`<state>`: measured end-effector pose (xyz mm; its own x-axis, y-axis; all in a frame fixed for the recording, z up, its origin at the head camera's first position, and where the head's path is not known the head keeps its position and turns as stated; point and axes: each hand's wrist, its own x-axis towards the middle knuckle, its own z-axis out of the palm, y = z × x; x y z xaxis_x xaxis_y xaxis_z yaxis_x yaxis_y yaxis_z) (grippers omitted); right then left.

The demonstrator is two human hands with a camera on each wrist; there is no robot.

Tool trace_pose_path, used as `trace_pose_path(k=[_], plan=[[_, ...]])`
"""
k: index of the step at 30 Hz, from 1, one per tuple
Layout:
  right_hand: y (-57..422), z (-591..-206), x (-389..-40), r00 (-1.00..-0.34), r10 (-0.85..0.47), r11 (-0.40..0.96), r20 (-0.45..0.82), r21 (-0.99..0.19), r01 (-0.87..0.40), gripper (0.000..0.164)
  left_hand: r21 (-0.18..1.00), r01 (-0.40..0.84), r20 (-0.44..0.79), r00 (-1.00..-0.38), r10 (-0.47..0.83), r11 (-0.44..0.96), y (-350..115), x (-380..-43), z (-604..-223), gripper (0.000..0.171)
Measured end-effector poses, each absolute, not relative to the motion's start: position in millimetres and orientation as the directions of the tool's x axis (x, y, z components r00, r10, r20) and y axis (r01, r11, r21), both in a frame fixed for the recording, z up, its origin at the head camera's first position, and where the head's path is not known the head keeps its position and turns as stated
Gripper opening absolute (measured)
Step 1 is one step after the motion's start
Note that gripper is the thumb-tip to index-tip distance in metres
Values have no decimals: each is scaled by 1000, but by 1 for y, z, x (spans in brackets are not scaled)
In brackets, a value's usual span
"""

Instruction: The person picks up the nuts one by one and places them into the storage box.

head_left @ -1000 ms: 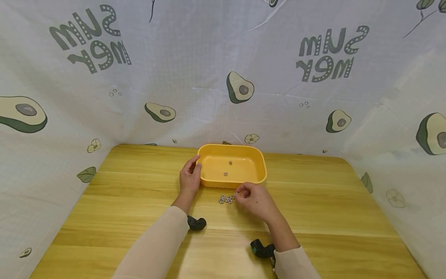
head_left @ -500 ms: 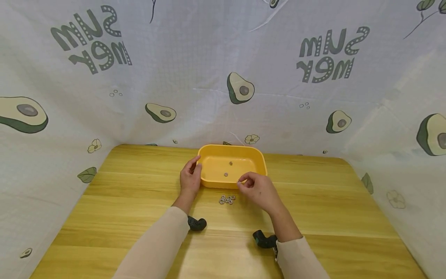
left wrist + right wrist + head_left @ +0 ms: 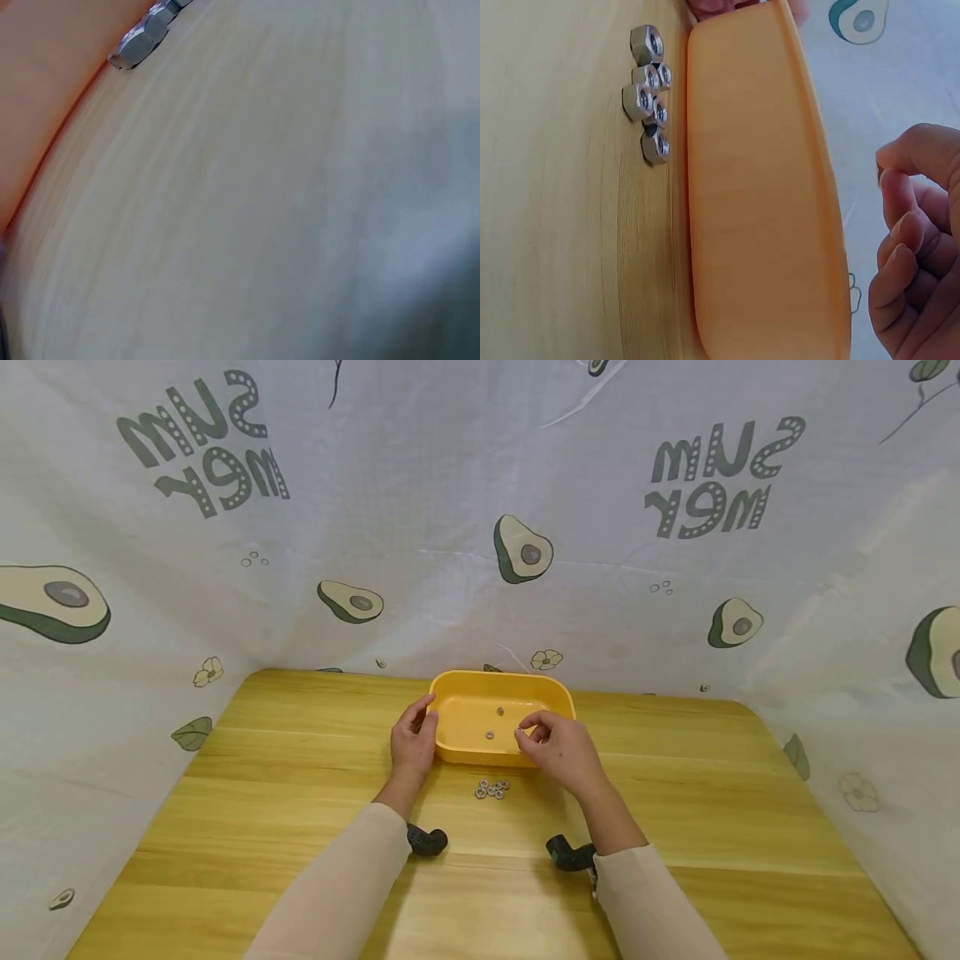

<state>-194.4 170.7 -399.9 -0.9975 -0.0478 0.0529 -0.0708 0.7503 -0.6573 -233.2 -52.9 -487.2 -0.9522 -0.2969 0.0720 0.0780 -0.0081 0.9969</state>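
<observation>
A yellow plastic tray stands near the back of the wooden table, with two small metal nuts lying apart on its floor. My left hand rests against the tray's left end, fingertips and thumb touching its rim. Above the tray's right part, my right hand pinches a small nut between thumb and index finger; only a sliver of it shows in the right wrist view. In front of the tray lies a cluster of several hex nuts, also sharp in the right wrist view.
The wooden table backs onto a white curtain printed with avocados. Black wrist-worn devices sit below both hands. The left wrist view shows mostly table surface, the tray's orange-looking wall and part of the nuts.
My right hand has lifted a nut from beside the cluster and carried it forward over the tray's front rim. The left hand has stayed at the tray's end.
</observation>
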Motion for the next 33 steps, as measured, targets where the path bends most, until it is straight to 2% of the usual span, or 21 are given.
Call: trace_pose_path(k=[17, 24, 33], plan=[[168, -404, -229, -993, -99, 809, 63, -576, -118, 21, 996, 82, 69, -951, -302, -30, -52, -233, -484, 33], [164, -408, -243, -997, -83, 814, -5, -577, -65, 22, 995, 91, 76, -951, -301, -35, -52, -234, -484, 33], [157, -405, -251, -997, -73, 826, -11, -562, -54, 24, 995, 99, 86, -952, -295, -29, -53, -235, -486, 33]])
